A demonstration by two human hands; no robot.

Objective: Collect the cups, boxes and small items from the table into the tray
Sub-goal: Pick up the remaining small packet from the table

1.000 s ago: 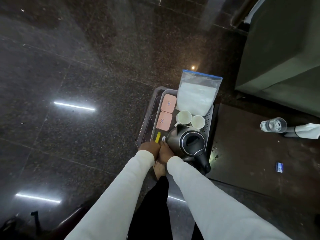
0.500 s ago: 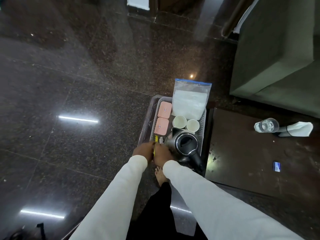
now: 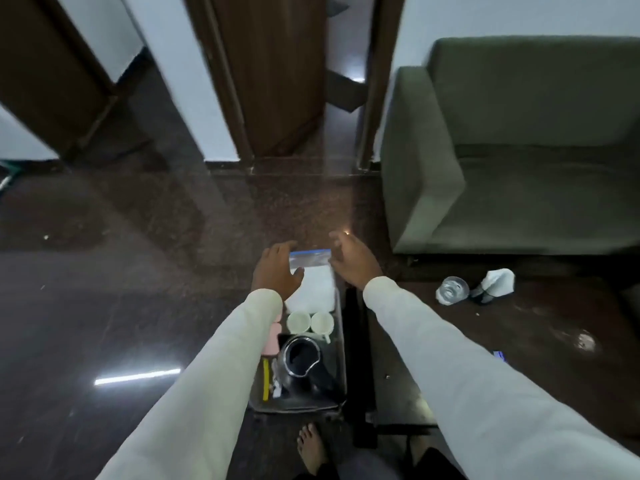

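The grey tray (image 3: pixel 341 358) sits low, left of the dark table (image 3: pixel 519 341). It holds a clear zip bag of white material (image 3: pixel 313 278), two white cups (image 3: pixel 310 322), a black kettle (image 3: pixel 303 362), pink boxes (image 3: pixel 272 341) and a yellow stick (image 3: pixel 265 379). My left hand (image 3: pixel 277 270) reaches over the far left of the tray beside the bag, fingers spread. My right hand (image 3: pixel 353 261) hovers at the bag's right top corner, fingers relaxed. Neither hand holds anything. My left sleeve hides part of the pink boxes.
On the table stand a clear glass (image 3: pixel 452 291), a dark holder with a white napkin (image 3: pixel 495 282) and a small blue packet (image 3: pixel 499 355). A green sofa (image 3: pixel 519 150) stands behind. My bare foot (image 3: pixel 311 448) is on the dark polished floor.
Both hands left the tray's near end by the yellow stick and moved to its far end, either side of the zip bag. The camera tilted up, revealing sofa and doorway.
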